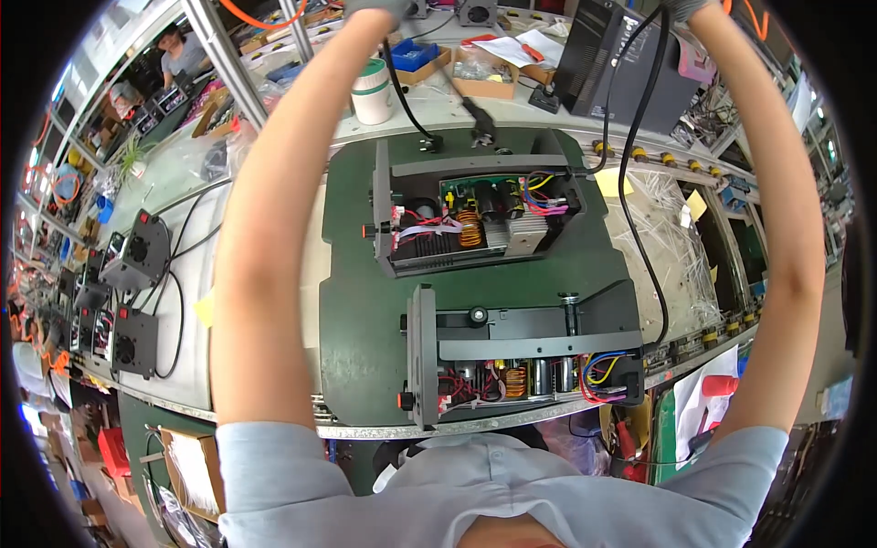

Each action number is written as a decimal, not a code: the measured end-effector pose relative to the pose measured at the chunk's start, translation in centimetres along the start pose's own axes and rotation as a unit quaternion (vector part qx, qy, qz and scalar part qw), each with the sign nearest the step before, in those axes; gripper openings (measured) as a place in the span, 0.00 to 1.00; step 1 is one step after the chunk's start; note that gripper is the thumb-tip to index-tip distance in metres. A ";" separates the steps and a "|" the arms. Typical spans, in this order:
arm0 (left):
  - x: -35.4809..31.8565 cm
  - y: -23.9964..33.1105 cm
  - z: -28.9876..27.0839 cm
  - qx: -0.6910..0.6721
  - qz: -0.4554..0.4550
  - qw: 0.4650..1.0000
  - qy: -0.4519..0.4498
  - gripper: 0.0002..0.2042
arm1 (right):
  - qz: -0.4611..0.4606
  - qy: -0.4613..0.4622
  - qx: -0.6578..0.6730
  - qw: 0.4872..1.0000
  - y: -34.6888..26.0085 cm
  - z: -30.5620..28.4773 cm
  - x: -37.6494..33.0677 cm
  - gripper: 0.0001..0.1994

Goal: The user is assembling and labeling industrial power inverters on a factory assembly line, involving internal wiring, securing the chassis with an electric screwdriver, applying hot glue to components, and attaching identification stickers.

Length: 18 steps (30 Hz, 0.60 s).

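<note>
Near me on the green board [356,365] sits one open unit [539,347], a second unit [480,219] beyond. Print on the farther black case [594,64] is too small to read. Black cables [624,183] climb toward my right hand [690,8] and left hand [379,7], both cropped; I can't tell their fingers' state.

In front of you, the pale work surface [196,320] carries a green board [365,315]. Two open-sided dark machines lie on that board, the near machine [539,348] closer to you than the far machine [470,165].
</note>
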State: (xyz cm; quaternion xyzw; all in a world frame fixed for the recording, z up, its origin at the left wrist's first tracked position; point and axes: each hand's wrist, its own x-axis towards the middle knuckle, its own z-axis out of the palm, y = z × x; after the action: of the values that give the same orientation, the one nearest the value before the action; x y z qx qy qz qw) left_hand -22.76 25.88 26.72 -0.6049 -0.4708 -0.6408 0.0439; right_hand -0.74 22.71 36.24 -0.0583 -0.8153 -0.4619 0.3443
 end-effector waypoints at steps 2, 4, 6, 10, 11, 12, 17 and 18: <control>1.5 -6.9 -1.9 0.152 0.059 0.987 0.005 0.10 | 0.054 -0.125 -0.084 0.987 -2.3 1.9 -0.9 0.09; 1.5 -13.9 -6.8 0.268 -0.015 0.958 -0.098 0.25 | 0.010 -0.100 -0.118 0.988 -1.2 4.8 -3.6 0.10; -0.6 -18.9 -12.6 0.372 -0.141 0.909 -0.125 0.25 | 0.219 -0.303 -0.106 0.922 -2.5 7.0 -6.8 0.14; -5.2 -26.1 -25.6 0.476 -0.218 0.844 -0.115 0.19 | 0.247 -0.533 -0.040 0.808 -7.4 9.9 -12.3 0.16; -5.8 -25.7 -27.1 0.505 -0.226 0.810 -0.194 0.19 | 0.193 -0.599 -0.042 0.776 -9.4 9.4 -13.1 0.17; -6.6 -23.3 -25.8 0.533 -0.219 0.770 -0.274 0.19 | 0.189 -0.565 -0.002 0.803 -10.8 8.9 -16.4 0.20; -8.1 -16.6 -28.2 0.457 -0.267 0.705 -0.473 0.24 | 0.292 -0.431 0.118 0.845 -10.7 9.1 -19.0 0.18; -8.6 -12.5 -26.7 0.327 -0.323 0.717 -0.524 0.19 | 0.314 -0.418 0.159 0.838 -10.5 7.6 -17.8 0.17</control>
State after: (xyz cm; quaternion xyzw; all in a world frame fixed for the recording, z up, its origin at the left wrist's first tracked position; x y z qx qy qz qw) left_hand -47.89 10.79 17.50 -0.6029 -0.7655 -0.0026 -0.2250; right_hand 4.47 26.77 15.21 -0.4430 -0.8818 -0.1253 0.1022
